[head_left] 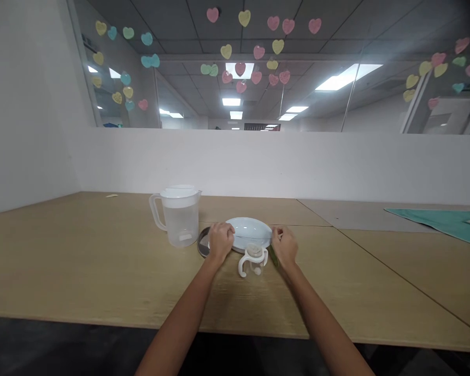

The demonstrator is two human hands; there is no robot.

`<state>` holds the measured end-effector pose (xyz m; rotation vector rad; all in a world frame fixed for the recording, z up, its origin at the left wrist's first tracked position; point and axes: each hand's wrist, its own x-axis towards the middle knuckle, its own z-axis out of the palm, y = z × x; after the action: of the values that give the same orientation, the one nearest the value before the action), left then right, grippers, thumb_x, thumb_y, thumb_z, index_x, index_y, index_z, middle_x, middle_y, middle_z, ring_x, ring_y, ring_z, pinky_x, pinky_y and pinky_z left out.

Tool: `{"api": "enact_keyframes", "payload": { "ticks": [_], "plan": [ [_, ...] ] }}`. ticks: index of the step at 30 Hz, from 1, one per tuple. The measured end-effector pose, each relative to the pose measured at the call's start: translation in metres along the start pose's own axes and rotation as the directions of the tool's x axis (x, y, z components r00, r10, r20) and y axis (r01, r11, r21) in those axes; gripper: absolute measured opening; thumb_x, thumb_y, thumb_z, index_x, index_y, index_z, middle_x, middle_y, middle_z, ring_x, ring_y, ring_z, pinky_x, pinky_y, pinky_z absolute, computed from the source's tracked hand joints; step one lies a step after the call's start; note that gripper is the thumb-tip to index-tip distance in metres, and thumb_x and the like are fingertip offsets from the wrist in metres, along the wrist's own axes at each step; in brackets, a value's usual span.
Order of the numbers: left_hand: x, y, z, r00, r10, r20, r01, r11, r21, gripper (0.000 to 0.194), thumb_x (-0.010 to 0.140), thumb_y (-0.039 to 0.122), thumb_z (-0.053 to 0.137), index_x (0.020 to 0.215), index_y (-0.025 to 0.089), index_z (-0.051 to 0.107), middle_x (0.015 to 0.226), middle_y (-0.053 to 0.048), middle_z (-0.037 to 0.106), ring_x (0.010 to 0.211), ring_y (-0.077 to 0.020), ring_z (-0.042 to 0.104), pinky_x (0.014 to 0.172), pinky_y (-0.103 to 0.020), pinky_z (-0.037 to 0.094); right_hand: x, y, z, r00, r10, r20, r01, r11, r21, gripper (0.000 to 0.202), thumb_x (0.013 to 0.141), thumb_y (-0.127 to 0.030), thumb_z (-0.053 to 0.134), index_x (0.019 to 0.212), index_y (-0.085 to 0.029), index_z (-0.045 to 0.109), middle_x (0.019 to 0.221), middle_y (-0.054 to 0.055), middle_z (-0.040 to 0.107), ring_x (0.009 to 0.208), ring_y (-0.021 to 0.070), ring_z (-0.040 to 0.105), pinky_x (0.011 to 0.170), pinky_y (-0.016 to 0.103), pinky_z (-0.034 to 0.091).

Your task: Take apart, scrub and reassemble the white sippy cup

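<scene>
Head view: pale blue oval ceramic plate (254, 230) on tan wooden counter (102, 261), long axis 9-to-3. Left hand (220, 242) grasps 9 o'clock rim; right hand (285, 246) at 3 o'clock rim, grip curled, contact unclear. Small clear two-handled cup (254, 259) at plate's 6 o'clock, between wrists. Translucent plastic pitcher (177, 215) at 9 o'clock, near left hand.

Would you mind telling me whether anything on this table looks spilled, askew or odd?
Nothing looks spilled or damaged. The pitcher stands upright, the white plate lies flat between the left hand and right hand, and the two-handled cup stands upright.
</scene>
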<state>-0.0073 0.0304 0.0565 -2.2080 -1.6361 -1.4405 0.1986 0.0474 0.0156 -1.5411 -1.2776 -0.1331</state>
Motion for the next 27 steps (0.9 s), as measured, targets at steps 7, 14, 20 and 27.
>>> {"api": "enact_keyframes", "payload": {
  "ticks": [7,14,20,27],
  "plan": [
    [0.006,-0.047,0.001,0.938,-0.342,0.048,0.312,0.899,0.308,0.022,0.075,0.009,0.048,0.091,0.015,0.061,0.1,-0.014,0.064,0.094,-0.0236,0.059,0.079,-0.032,0.041,-0.02,-0.015,-0.019,0.849,-0.502,-0.167,0.528,0.793,0.303,0.032,0.086,-0.04,0.036,0.088,-0.017,0.059,0.084,0.01,0.064,0.079,0.0204,0.058,0.071,0.035,0.046],
    [0.001,-0.058,0.014,0.927,-0.362,0.094,0.317,0.894,0.317,0.021,0.072,0.016,0.057,0.091,0.016,0.064,0.096,-0.014,0.066,0.101,-0.0278,0.057,0.083,-0.033,0.041,-0.043,-0.033,-0.008,0.552,-0.822,-0.142,0.82,0.503,0.274,0.034,0.079,-0.029,0.052,0.11,-0.017,0.055,0.098,0.013,0.065,0.09,0.0237,0.062,0.074,0.038,0.052],
    [0.005,-0.033,-0.007,0.971,-0.226,-0.084,0.241,0.922,0.303,0.021,0.078,0.014,0.044,0.09,0.015,0.061,0.093,-0.014,0.062,0.092,-0.0254,0.057,0.081,-0.034,0.041,-0.044,-0.038,-0.009,0.538,-0.827,-0.163,0.83,0.486,0.273,0.038,0.078,-0.025,0.054,0.115,-0.015,0.051,0.097,0.013,0.065,0.091,0.0242,0.062,0.074,0.038,0.054],
    [-0.018,0.044,-0.013,0.887,0.46,-0.05,-0.462,0.886,-0.038,0.026,0.072,0.009,0.044,0.092,0.018,0.058,0.087,-0.008,0.059,0.086,-0.0226,0.053,0.08,-0.036,0.043,-0.039,-0.034,-0.006,0.651,-0.699,-0.296,0.758,0.578,0.304,0.061,0.081,-0.03,0.049,0.137,-0.014,0.03,0.125,0.019,0.053,0.117,0.0301,0.051,0.09,0.051,0.049]
  ]
}}
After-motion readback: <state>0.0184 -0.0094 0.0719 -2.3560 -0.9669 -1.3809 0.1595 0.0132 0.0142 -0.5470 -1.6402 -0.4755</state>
